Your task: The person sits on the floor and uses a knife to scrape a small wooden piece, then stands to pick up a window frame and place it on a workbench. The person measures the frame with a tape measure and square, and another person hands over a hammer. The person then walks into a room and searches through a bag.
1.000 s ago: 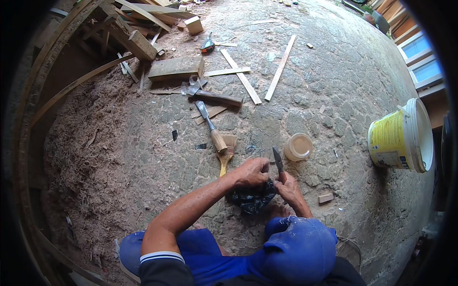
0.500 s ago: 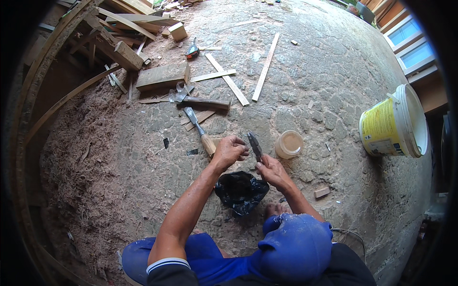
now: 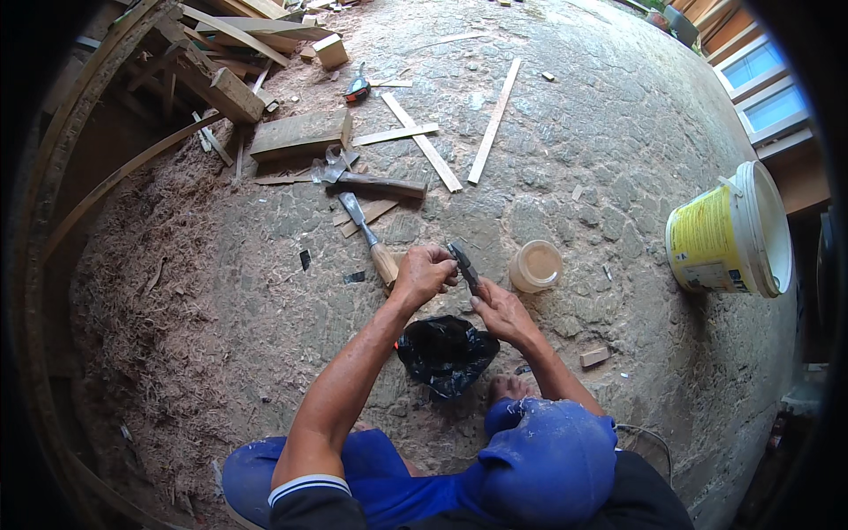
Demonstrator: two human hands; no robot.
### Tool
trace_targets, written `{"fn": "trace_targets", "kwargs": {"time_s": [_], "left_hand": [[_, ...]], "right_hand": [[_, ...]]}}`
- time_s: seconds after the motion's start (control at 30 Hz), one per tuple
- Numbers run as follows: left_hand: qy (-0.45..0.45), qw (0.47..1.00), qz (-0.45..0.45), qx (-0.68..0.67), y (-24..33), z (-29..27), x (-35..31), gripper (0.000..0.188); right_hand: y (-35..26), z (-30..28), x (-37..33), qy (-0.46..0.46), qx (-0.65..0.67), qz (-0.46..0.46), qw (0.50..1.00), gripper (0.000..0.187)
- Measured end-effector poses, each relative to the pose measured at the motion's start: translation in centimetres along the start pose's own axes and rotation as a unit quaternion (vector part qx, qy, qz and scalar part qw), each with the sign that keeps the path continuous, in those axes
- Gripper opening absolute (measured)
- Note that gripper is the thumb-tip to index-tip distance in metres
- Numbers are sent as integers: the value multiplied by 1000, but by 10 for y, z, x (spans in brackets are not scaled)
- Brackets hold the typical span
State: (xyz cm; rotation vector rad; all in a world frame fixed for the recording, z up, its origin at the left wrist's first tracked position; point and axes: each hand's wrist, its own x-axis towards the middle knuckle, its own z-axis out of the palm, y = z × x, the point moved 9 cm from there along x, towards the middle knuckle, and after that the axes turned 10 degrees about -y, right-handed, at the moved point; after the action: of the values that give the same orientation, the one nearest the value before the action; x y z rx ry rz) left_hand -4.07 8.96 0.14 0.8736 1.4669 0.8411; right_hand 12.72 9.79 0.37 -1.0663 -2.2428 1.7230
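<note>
Just beyond the blue cap, a black plastic bag lies on the stone floor. Above it, the left hand and right hand both pinch a small dark metal tool, fingers closed on it. A chisel and lidded tub lie close by, a hammer and yellow bucket farther off.

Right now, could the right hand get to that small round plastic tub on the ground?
Probably yes. The tub sits on bare stone just beside the right hand, nothing between them, though that hand grips a dark tool together with the left hand.
</note>
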Motion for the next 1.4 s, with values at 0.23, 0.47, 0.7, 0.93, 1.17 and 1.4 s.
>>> {"fn": "trace_targets", "kwargs": {"time_s": [0.23,0.47,0.7,0.93,1.17,1.4], "left_hand": [[3,1000,-4,6,1,-1,2,15],[-1,1000,7,9,4,-3,-1,14],[-21,999,34,-37,5,2,-2,14],[-8,998,49,-49,4,-1,-1,13],[10,999,29,-16,-1,-3,-1,13],[-50,989,12,-139,-11,2,2,20]], "right_hand": [[2,-1,3,-8,-68,25,997,44],[-9,-4,3,23,-61,-38,997,36],[-6,-5,4,0,-118,47,992,26],[0,-1,7,33,-101,-15,994,23],[-7,-4,3,36,-89,-41,995,25],[-9,-11,5,50,-100,11,994,26]]}}
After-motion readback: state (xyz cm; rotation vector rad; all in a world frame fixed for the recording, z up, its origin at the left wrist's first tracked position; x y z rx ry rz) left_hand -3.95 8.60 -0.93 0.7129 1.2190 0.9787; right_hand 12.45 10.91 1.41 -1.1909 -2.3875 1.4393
